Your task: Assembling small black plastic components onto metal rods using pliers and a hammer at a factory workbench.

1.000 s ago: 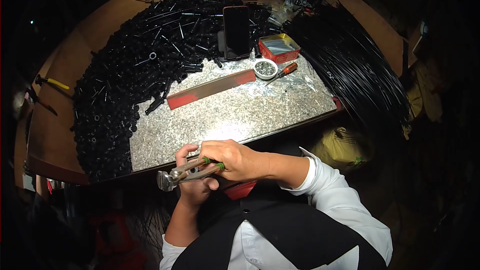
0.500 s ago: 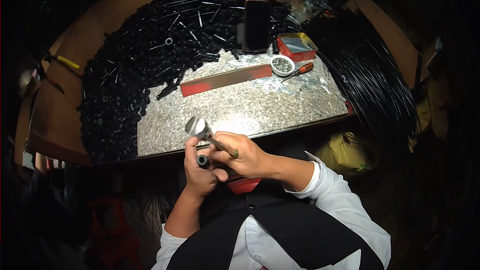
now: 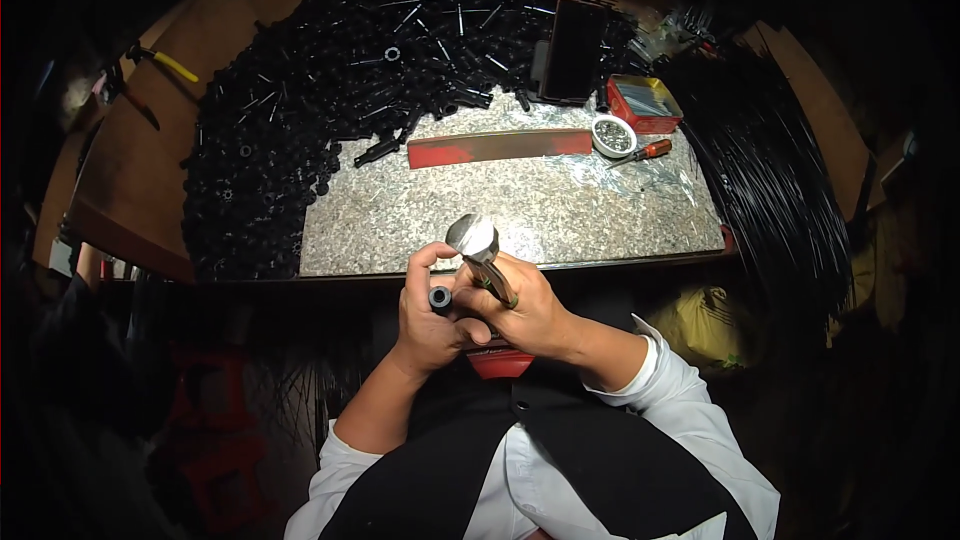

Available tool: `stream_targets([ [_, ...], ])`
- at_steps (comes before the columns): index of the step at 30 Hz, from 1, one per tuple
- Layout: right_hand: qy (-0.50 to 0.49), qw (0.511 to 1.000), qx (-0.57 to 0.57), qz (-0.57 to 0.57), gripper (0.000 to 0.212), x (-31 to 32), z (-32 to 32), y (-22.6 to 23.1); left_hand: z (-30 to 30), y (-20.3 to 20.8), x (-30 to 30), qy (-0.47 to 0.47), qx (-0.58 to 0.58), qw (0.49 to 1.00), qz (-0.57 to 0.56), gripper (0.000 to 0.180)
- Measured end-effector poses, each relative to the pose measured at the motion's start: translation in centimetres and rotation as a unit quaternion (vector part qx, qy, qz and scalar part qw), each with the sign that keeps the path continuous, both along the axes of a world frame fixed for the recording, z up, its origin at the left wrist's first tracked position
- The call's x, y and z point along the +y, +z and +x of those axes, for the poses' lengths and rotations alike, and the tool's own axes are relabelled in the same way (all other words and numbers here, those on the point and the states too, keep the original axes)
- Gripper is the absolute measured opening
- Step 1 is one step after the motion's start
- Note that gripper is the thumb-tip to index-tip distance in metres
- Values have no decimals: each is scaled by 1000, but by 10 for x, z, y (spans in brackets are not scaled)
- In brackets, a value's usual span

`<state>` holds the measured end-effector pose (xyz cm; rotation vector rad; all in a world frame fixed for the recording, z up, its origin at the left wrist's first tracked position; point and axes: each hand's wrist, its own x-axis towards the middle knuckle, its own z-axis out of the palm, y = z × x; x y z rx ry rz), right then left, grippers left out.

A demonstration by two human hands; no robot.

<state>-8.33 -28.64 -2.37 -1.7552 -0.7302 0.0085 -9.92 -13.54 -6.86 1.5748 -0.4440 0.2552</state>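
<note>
Close together at the near edge of the stone slab, both my hands are closed. Curled fingers of my left hand [image 3: 425, 325] hold a black tubular piece [image 3: 440, 299], whose round hollow end points up. Its index finger reaches up beside the tool head. My right hand [image 3: 535, 315] grips a metal tool [image 3: 474, 236] by its slim handle. The tool's broad, rounded, shiny head rises above the fingers, tilted to the left; its exact kind is unclear. Fingers hide the lower part of the black piece.
A red-edged bar [image 3: 500, 148] lies on the speckled slab [image 3: 540, 202]. Behind are a heap of black parts [image 3: 330, 80], a phone [image 3: 575, 50], a red tin [image 3: 645, 105], a white bowl [image 3: 613, 137] and a screwdriver [image 3: 645, 152]. Long black rods [image 3: 770, 160] lie right, pliers [image 3: 165, 62] left.
The whole view has shifted, so the table appears farther right and higher. The tool's head has swung rightward and its handle stands steeper. Both hands keep their holds.
</note>
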Motion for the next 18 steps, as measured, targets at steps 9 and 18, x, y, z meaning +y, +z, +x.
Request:
stream_targets([
  [9,-13,999,-19,47,13,6,-4,-1,-3,10,-2,-3,28,998,-52,100],
  [18,-1,999,-7,49,18,5,-2,-7,0,7,4,8,18,1000,-24,98],
])
